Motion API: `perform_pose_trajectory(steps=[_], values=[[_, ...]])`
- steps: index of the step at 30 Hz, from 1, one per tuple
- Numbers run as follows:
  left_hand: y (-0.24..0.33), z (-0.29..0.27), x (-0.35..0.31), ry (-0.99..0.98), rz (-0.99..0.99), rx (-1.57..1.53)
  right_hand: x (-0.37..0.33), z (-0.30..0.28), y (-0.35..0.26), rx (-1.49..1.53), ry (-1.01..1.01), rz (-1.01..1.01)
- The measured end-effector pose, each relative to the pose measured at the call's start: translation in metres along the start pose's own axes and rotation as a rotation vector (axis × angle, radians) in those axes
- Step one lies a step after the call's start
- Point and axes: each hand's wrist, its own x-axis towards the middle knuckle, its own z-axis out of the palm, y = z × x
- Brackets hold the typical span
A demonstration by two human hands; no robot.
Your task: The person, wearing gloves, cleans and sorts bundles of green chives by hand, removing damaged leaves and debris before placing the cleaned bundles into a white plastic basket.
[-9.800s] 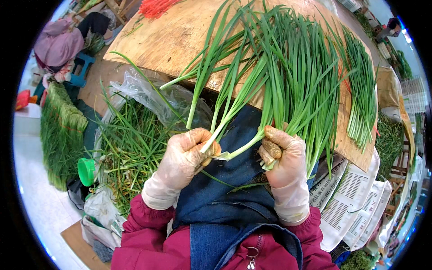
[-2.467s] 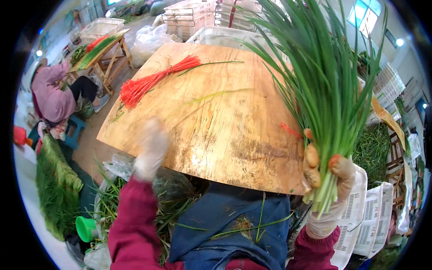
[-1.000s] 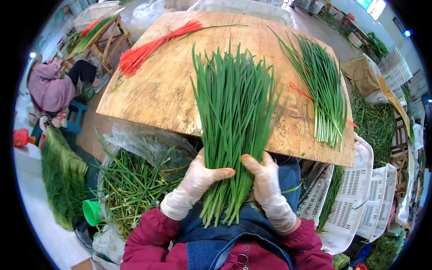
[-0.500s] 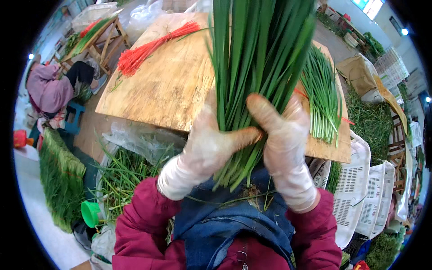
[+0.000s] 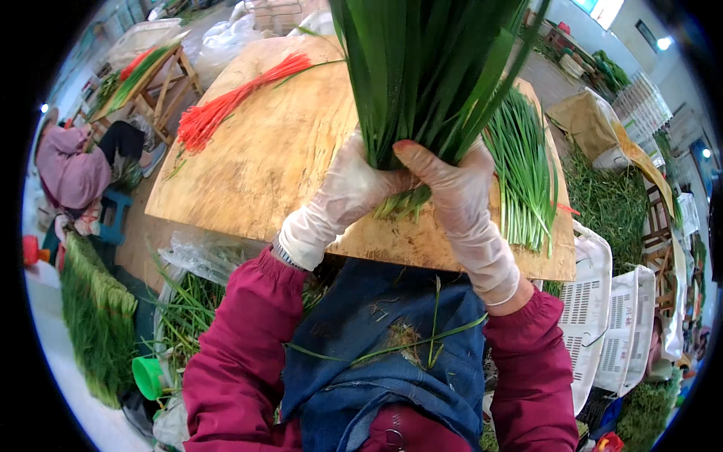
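Observation:
A thick bunch of garlic chives stands upright between my gloved hands, its pale cut ends just above the wooden board. My left hand wraps the bunch from the left side. From the right, my right hand closes round it, thumb across the front near the left thumb. To the right of my right hand, another bunch of chives lies on the board with a bit of red tie showing. Red ties lie in a bundle at the board's far left.
Loose chives and clear plastic fill a container at the lower left, beside a green cup. White plastic crates stand at the right. A seated person works at far left near a blue stool. Stacked chives stand below.
Both hands have moved forward, away from my body, carrying the chives from over my lap to over the board. The grip has stayed closed.

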Motion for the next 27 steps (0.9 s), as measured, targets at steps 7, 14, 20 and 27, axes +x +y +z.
perform_pose_trajectory(steps=[7, 14, 20, 27], values=[[0.012, 0.015, 0.026, -0.114, -0.091, -0.016, 0.026, -0.019, -0.003, -0.121, 0.094, -0.076], [0.035, 0.102, 0.112, -0.415, 0.044, 0.086, 0.072, -0.131, -0.07, 0.035, 0.093, 0.31], [0.004, 0.201, 0.124, -0.472, -0.157, -0.063, 0.076, -0.236, -0.043, 0.07, 0.245, 0.602], [-0.047, 0.236, 0.113, -0.316, -0.136, 0.457, 0.057, -0.263, 0.018, 0.176, 0.364, 0.778]])
